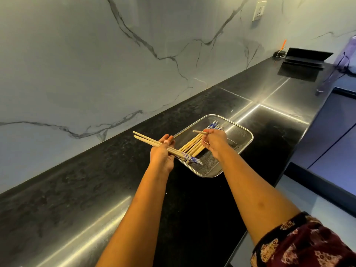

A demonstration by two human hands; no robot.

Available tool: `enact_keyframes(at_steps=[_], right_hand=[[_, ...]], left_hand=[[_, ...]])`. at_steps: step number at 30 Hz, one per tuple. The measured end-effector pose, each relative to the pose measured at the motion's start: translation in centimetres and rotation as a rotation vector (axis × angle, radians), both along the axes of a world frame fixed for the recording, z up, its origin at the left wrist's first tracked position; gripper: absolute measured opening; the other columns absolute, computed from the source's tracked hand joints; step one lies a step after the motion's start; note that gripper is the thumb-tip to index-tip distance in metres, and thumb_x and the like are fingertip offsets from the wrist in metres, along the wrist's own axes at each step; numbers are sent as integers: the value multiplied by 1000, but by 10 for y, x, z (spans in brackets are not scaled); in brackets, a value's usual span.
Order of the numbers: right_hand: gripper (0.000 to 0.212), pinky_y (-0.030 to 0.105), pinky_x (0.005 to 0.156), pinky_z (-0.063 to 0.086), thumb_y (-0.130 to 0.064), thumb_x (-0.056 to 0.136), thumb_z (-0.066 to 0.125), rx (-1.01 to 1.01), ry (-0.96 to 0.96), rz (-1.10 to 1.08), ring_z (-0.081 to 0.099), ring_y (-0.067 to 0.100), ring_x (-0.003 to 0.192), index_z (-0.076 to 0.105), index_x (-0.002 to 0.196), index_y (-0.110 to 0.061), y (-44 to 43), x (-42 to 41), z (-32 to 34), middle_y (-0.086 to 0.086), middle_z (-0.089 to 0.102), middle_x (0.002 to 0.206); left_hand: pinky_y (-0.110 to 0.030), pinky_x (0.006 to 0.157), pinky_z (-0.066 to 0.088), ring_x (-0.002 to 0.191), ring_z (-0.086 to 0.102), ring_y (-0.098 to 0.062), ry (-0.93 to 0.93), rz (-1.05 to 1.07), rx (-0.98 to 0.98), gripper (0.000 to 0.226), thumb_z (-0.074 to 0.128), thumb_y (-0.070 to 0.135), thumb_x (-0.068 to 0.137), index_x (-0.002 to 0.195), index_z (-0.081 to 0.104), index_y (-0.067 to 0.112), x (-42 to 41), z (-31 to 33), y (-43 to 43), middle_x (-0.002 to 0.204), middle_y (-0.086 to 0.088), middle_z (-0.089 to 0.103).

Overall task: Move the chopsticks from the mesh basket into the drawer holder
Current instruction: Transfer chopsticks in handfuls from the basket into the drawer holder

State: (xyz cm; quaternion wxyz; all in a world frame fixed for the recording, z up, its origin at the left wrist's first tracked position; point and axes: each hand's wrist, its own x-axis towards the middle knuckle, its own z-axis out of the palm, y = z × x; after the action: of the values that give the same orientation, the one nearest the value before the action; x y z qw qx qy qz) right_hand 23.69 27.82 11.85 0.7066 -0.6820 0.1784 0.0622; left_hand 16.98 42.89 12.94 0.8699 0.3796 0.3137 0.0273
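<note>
A shallow metal mesh basket [241,132] sits on the black counter [96,180]. Several wooden chopsticks with blue-and-white patterned ends [192,146] lie in it side by side. My left hand [162,153] is at the basket's left edge, closed around a small bundle of chopsticks [146,140] that points up-left, patterned ends down-right. Over the basket, my right hand [214,142] pinches one chopstick [199,132] by its end, lifted above the pile. No drawer holder is in view.
A marble-patterned wall [96,64] runs along the counter's back, with a socket [259,10] high up. At the far right end stand a dark folded device [306,56] and a purple bag [346,56]. Dark cabinet fronts [331,135] lie right of the counter.
</note>
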Motion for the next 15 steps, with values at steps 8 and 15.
enact_keyframes(at_steps=[8, 15], right_hand=[[24, 26, 68, 47, -25, 93, 56, -929, -601, 477, 57, 17, 79, 67, 103, -7, 15, -24, 51, 6, 57, 92], [29, 41, 84, 51, -28, 99, 41, -1112, -592, 833, 62, 29, 97, 58, 111, -7, 18, -44, 66, 14, 61, 105]], left_hand=[[-26, 79, 50, 94, 61, -14, -234, -107, 74, 29, 44, 8, 95, 122, 56, 6, -8, 19, -34, 102, -6, 64], [-40, 94, 49, 100, 61, -22, -300, -81, 179, 22, 42, 13, 97, 107, 61, 10, -11, 36, -40, 108, -11, 63]])
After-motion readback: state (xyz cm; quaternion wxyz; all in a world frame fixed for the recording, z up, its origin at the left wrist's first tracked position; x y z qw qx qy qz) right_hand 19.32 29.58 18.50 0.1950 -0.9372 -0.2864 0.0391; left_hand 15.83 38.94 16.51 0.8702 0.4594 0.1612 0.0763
